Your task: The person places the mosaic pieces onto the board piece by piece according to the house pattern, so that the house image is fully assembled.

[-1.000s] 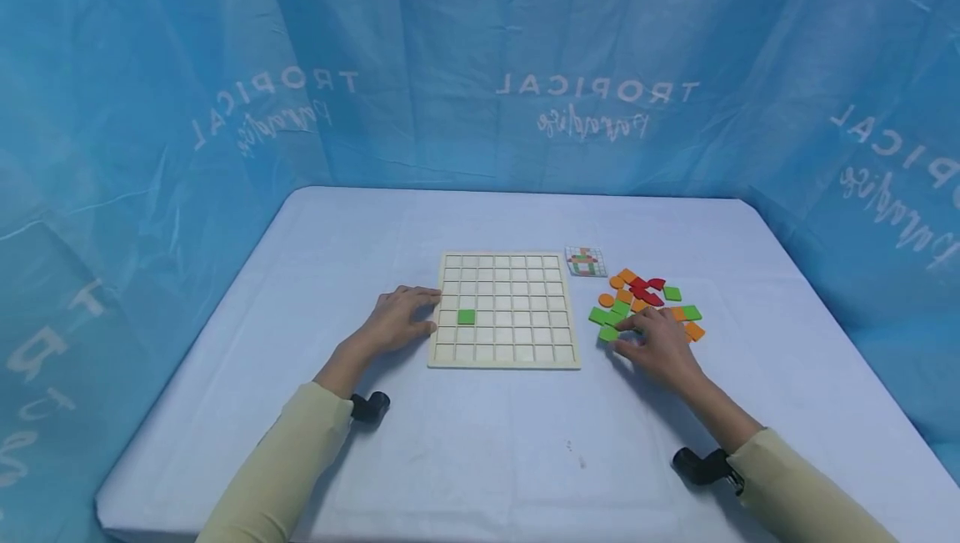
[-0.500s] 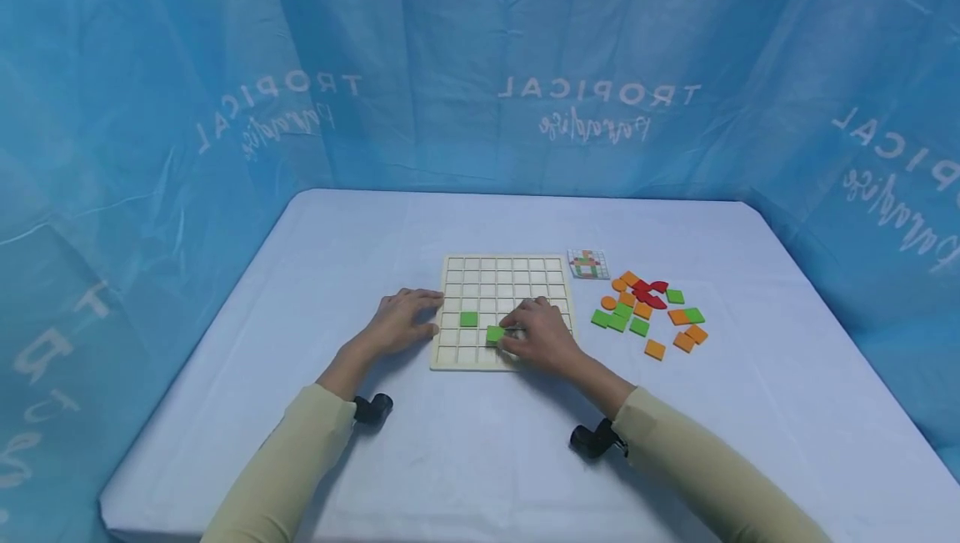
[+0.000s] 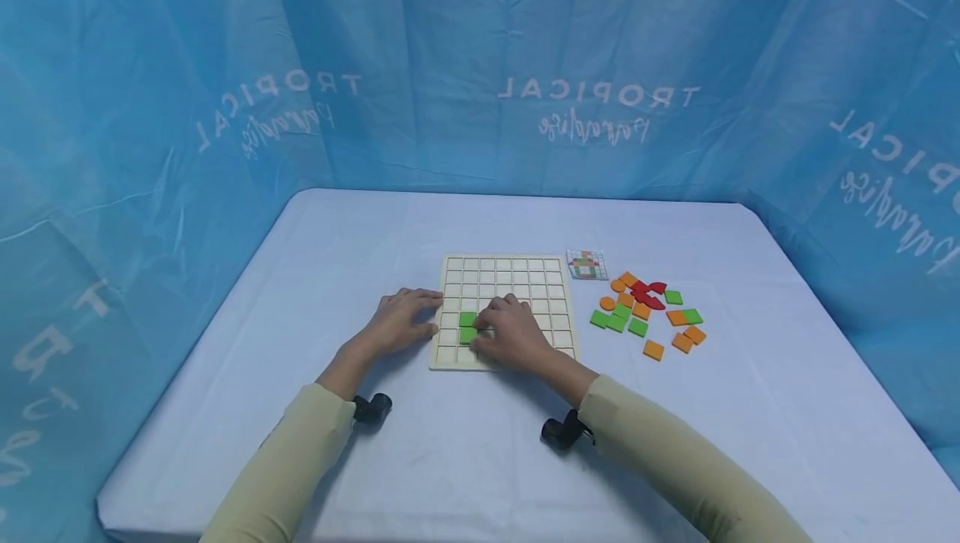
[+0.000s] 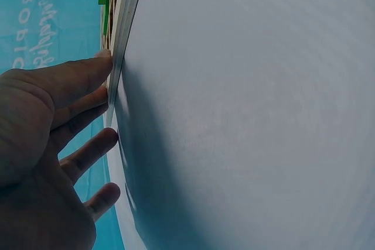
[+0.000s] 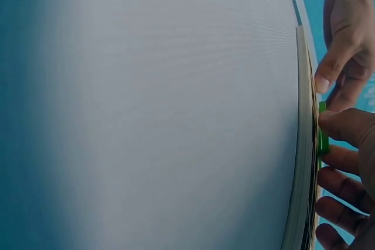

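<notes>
A cream grid board (image 3: 522, 272) lies on the white table. My left hand (image 3: 399, 322) rests at its left edge; in the left wrist view its thumb and fingertips touch the board's side, fingers fairly straight. Over the board's lower left, my right hand (image 3: 512, 333) pinches a green square tile (image 3: 467, 335) between thumb and finger. That tile sits right below another green square tile (image 3: 467, 319) lying in a cell. In the right wrist view the held tile (image 5: 323, 139) stands slightly proud of the board, and the right hand's other fingers spread along the board.
Right of the board lies a loose group of flat pieces: green squares (image 3: 637, 327), orange squares (image 3: 653, 349), orange circles (image 3: 607, 303) and red curved pieces (image 3: 651, 301). A small pattern card (image 3: 587, 264) lies by the board's upper right corner. Blue curtains (image 3: 480, 143) surround the table.
My right hand has moved left from the loose pieces to the board, bringing a green square tile to the cell below the first one. My left hand has stayed at the board's edge.
</notes>
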`<act>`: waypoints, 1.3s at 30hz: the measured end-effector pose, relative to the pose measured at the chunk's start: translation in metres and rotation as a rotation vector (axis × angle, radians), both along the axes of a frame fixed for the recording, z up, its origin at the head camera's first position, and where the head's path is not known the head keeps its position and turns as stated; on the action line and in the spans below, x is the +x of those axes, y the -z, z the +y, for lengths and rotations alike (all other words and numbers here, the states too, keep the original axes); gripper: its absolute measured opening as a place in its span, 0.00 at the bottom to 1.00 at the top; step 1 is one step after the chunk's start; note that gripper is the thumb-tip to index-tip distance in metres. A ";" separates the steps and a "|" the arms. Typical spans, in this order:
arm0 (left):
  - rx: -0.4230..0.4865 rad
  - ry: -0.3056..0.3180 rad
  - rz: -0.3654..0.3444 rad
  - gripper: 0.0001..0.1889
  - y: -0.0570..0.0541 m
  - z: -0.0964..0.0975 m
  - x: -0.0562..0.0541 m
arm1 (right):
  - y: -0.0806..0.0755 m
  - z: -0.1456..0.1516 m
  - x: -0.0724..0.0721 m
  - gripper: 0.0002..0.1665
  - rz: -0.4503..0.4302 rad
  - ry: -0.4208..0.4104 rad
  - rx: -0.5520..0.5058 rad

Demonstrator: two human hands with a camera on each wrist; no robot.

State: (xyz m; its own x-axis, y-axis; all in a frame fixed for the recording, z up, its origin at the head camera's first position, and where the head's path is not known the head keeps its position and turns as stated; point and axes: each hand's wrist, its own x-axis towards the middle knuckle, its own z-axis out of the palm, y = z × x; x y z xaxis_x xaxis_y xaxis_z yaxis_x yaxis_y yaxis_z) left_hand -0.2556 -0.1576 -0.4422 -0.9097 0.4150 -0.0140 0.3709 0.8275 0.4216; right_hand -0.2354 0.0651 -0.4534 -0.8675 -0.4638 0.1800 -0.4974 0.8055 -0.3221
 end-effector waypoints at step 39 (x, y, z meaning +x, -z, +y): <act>0.001 -0.006 -0.013 0.26 -0.002 0.001 0.000 | -0.005 0.039 0.006 0.17 0.011 0.049 -0.199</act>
State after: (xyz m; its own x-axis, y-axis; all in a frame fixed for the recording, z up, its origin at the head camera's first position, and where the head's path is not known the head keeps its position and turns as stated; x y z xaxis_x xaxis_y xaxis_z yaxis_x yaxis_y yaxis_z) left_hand -0.2555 -0.1570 -0.4406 -0.9119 0.4096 -0.0252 0.3607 0.8291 0.4271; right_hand -0.2296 0.1039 -0.4481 -0.8856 -0.3753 0.2736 -0.4636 0.7502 -0.4715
